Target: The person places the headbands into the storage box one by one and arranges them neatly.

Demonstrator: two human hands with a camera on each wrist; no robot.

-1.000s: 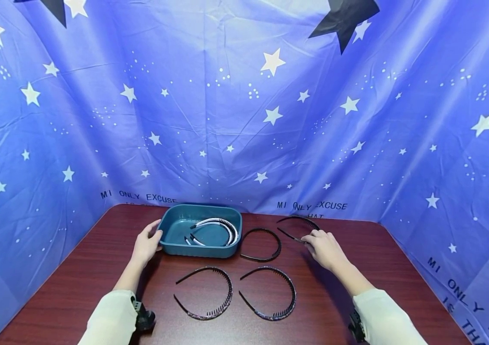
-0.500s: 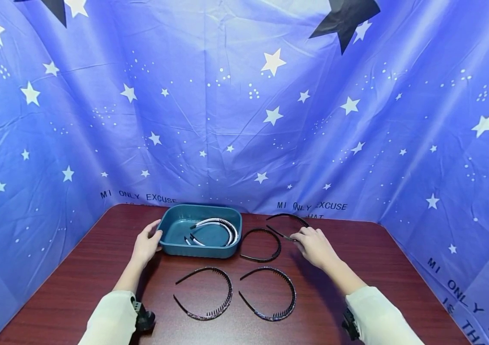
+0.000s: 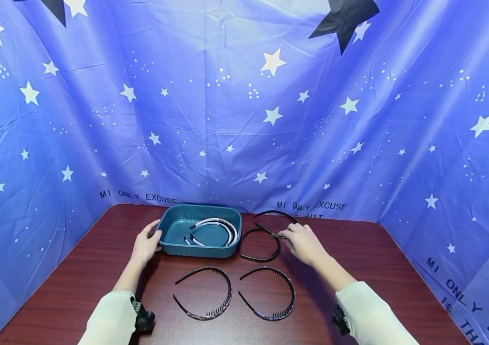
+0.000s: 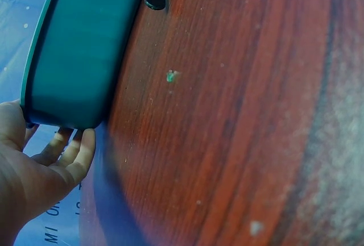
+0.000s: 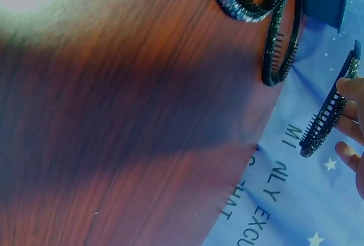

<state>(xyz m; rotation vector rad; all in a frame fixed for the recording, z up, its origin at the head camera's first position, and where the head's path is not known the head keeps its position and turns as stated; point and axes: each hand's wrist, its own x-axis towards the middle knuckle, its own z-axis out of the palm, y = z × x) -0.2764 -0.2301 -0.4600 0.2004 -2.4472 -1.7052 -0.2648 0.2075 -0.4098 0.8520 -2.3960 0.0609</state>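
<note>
At the left end of a teal plastic basin (image 3: pixel 201 250), my left hand (image 3: pixel 145 244) grips its wall, thumb at the rim and fingers against the outside. Inside the basin lie white-and-black headbands (image 3: pixel 232 233). My right hand (image 3: pixel 302 243) pinches a black toothed headband (image 3: pixel 272 212) by one side, its open ends pointing left. In the right wrist view this headband (image 5: pixel 327 115) shows glitter along its outer face and stands clear of the table. It overlaps another black headband (image 3: pixel 280 247) on the table, right of the basin, in the head view.
Two glittery toothed headbands, one on the left (image 3: pixel 230 292) and one on the right (image 3: pixel 294 293), lie in front of the basin on the dark red wood table (image 3: pixel 335 316). A blue star-printed curtain (image 3: pixel 210 120) surrounds the table's back and sides.
My right hand has carried its headband leftward, from the back right to over the headband beside the basin. My left hand and the basin have stayed put.
</note>
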